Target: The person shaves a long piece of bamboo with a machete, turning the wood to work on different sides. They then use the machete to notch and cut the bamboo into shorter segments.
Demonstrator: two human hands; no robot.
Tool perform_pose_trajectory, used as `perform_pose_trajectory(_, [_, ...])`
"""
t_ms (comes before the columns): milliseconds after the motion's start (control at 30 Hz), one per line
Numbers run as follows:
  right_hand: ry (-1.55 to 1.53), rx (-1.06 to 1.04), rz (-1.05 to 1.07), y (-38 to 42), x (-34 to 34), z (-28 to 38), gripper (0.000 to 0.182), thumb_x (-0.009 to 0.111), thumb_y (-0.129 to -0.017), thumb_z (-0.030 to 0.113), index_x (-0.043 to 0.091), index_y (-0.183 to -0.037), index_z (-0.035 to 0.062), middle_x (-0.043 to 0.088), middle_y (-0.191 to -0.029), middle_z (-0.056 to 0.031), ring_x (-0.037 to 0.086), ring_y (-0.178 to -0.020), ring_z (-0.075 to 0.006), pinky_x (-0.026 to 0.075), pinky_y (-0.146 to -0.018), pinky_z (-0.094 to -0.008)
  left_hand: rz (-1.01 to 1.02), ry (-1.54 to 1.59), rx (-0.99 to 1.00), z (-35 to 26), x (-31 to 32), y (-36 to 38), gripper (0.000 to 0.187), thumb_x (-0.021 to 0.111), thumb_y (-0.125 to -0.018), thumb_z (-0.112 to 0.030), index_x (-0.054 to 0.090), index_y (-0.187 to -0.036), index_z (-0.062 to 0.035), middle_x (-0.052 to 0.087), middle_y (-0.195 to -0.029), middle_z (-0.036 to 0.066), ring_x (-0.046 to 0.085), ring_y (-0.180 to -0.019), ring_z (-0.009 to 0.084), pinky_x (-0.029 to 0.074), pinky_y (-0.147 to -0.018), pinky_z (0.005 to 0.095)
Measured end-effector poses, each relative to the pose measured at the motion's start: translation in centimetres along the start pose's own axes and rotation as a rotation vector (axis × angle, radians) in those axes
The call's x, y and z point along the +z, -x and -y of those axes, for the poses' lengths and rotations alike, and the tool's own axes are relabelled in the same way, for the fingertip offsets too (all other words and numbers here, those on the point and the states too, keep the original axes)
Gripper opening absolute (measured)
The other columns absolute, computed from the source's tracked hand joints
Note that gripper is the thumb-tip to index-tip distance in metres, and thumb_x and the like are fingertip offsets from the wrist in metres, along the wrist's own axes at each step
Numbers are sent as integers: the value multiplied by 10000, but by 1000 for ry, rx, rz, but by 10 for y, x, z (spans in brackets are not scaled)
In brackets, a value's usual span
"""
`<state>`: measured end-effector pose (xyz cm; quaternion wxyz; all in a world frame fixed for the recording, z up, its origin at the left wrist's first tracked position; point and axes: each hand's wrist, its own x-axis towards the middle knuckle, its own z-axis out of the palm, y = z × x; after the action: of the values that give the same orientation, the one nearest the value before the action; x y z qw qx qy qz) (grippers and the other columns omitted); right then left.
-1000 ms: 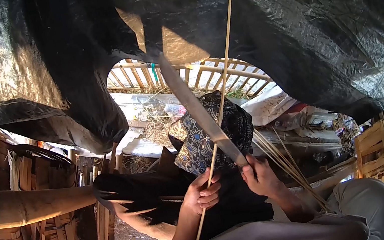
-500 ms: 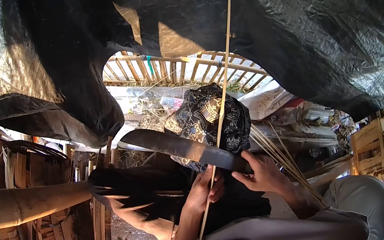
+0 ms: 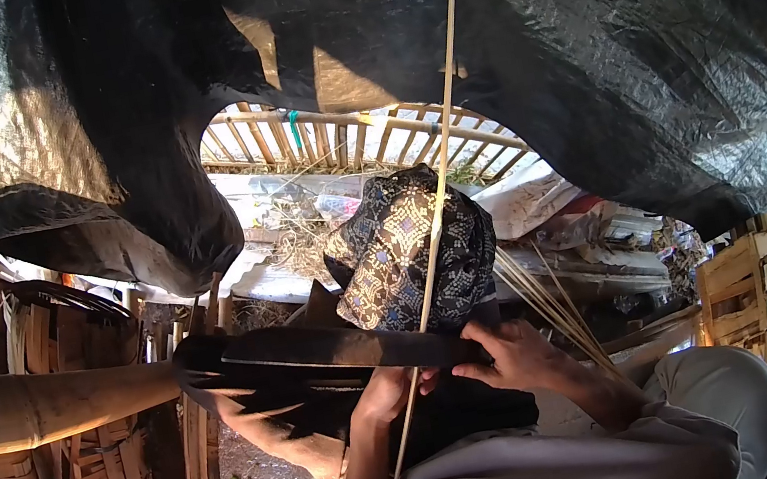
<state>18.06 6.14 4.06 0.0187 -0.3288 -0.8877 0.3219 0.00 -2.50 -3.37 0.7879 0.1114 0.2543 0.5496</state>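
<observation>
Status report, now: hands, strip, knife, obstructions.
Left hand gripping thin strip; right hand gripping knife. Knife crosses strip near left hand, contact unclear. Patterned cloth behind strip, no clear obstruction.

Top: plain greyish mauve, creased, 5 o'clock. Sleeves stop short of the forearms. Hands bare. Paler grey cloth at 4 o'clock, smooth, rounded; can't tell if it's a trouser knee.
</observation>
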Motion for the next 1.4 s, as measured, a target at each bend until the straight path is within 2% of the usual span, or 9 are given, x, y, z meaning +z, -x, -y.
perform_pose_trajectory(100, [-51, -57, -151, 6, 17, -1, 419, 675, -791, 372, 553, -975, 16, 590, -645, -134, 613, -568, -315, 469, -496, -380, -150, -417, -21, -5, 7, 23, 403, 369, -974, -368, 534, -1021, -3, 501, -756, 41, 489, -618, 122, 431, -585, 256])
perform_pose_trajectory(233, [-112, 1, -232, 4, 25, -1, 421, 669, -795, 365, 574, -1001, 10, 607, -665, -139, 610, -563, -312, 470, -492, -379, -131, -485, -182, -8, 5, 62, 379, 425, -967, -299, 481, -1197, -3, 500, -795, 20, 491, -650, 105, 424, -616, 235])
perform_pose_trajectory(400, [221, 78, -234, -2, 7, 20, 406, 635, -809, 412, 596, -998, 54, 611, -649, -140, 606, -541, -312, 468, -471, -375, -329, -465, -43, 1, 15, 61, 271, 387, -983, -250, 518, -1036, -19, 417, -624, -56, 361, -521, 6, 290, -451, 168])
perform_pose_trajectory(700, [370, -3, -28, 2, -12, 12, 432, 604, -773, 533, 592, -882, 115, 556, -502, -98, 582, -450, -283, 456, -424, -376, -252, -490, 81, 6, 33, 49, 187, 416, -971, -183, 516, -954, -26, 426, -614, -64, 365, -498, -6, 278, -429, 166])
perform_pose_trajectory(833, [334, 197, -1, -13, -30, -8, 500, 586, -765, 566, 653, -926, 98, 627, -642, -181, 639, -628, -335, 507, -639, -447, -275, -497, 47, 3, 28, 49, 156, 431, -961, -154, 517, -941, -26, 430, -619, -67, 367, -504, -10, 276, -430, 165])
perform_pose_trajectory(1033, [50, 194, -42, -4, -14, -13, 513, 578, -770, 567, 655, -951, 93, 628, -655, -172, 631, -645, -357, 499, -678, -451, -263, -456, 30, 0, 26, 49, 156, 440, -959, -156, 517, -920, -26, 430, -620, -68, 365, -500, -8, 277, -431, 167])
perform_pose_trajectory(1133, [625, 154, -18, -3, -33, -13, 617, 488, -746, 704, 658, -919, 136, 617, -642, -173, 639, -583, -292, 509, -555, -444, -318, -487, 17, 3, 33, 54, 156, 442, -958, -157, 518, -922, -25, 433, -619, -68, 363, -499, -8, 278, -431, 168])
perform_pose_trajectory(1267, [222, 261, -336, -23, -36, -50, 525, 528, -828, 545, 649, -827, 34, 611, -630, -201, 625, -611, -375, 513, -602, -457, -302, -500, 12, 9, 34, 61, 153, 438, -960, -158, 512, -928, -27, 434, -614, -62, 375, -490, -1, 291, -428, 170])
perform_pose_trajectory(1400, [320, 204, -121, -6, -30, -22, 499, 568, -801, 526, 666, -930, 54, 613, -659, -222, 639, -693, -366, 519, -676, -432, -295, -419, -13, 5, 31, 56, 151, 431, -962, -159, 502, -939, -27, 429, -602, -55, 393, -482, 6, 303, -425, 173])
